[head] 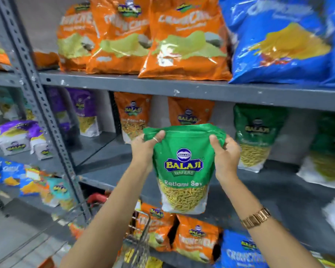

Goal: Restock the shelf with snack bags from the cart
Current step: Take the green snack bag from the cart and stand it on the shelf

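Note:
A green Ratlami Sev snack bag (184, 167) hangs upright in front of the middle shelf (108, 171). My left hand (145, 149) grips its top left corner and my right hand (225, 153) grips its top right corner. More green bags (256, 136) stand on the same shelf to the right, and orange bags (133, 117) stand behind. The wire cart (137, 246) shows at the bottom centre below my left arm, its contents mostly hidden.
Large orange bags (182, 41) and blue bags (286, 39) fill the top shelf. Purple bags (83, 111) stand at the middle shelf's left. Orange and blue bags (197, 238) sit on the lower shelf. A grey perforated upright (39, 105) divides off another rack at left.

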Demonstrator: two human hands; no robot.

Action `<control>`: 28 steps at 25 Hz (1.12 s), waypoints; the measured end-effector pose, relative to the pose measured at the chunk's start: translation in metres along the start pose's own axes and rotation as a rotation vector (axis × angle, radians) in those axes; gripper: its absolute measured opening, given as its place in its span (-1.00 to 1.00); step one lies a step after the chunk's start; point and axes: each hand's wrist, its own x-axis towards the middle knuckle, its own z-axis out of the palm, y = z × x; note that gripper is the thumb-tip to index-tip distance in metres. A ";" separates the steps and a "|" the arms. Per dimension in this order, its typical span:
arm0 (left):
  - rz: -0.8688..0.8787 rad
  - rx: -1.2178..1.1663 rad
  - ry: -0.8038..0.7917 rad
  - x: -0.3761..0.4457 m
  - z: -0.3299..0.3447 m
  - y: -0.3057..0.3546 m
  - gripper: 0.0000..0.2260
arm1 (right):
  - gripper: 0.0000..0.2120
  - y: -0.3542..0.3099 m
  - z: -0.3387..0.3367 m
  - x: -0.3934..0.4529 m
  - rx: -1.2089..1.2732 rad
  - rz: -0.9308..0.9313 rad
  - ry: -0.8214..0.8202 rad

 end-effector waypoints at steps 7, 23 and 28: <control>-0.112 -0.041 -0.157 0.017 0.102 -0.043 -0.88 | -0.84 0.013 -0.087 0.056 -0.023 0.000 0.157; -0.020 -0.008 -0.154 0.032 0.129 -0.074 -0.92 | -0.79 0.027 -0.108 0.066 -0.477 -0.701 0.398; 0.004 0.165 -0.003 0.030 0.033 -0.073 -0.85 | -0.91 0.056 -0.057 0.023 -0.468 -0.784 0.085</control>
